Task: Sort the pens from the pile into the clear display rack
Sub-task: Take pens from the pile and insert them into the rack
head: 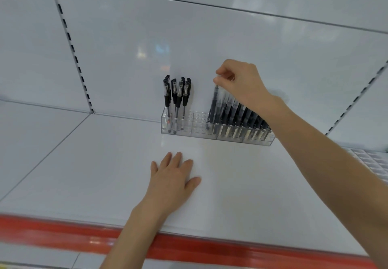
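A clear display rack [197,131] stands at the back of a white shelf against the wall. Several black capped pens [177,98] stand upright in its left end. Its right half is packed with several dark pens with frosted caps [237,117], leaning left. My right hand [241,81] is above that group, fingertips pinched on the top of the leftmost pen [213,109], whose lower end sits in the rack. My left hand [173,181] lies flat on the shelf in front of the rack, fingers spread, holding nothing. No loose pile of pens is in view.
The rack's middle holes [198,119] hold no pens. The white shelf [105,174] has a red front edge strip [84,237]. Slotted uprights [71,44] run up the back wall. A white wire grid [371,161] lies at the far right.
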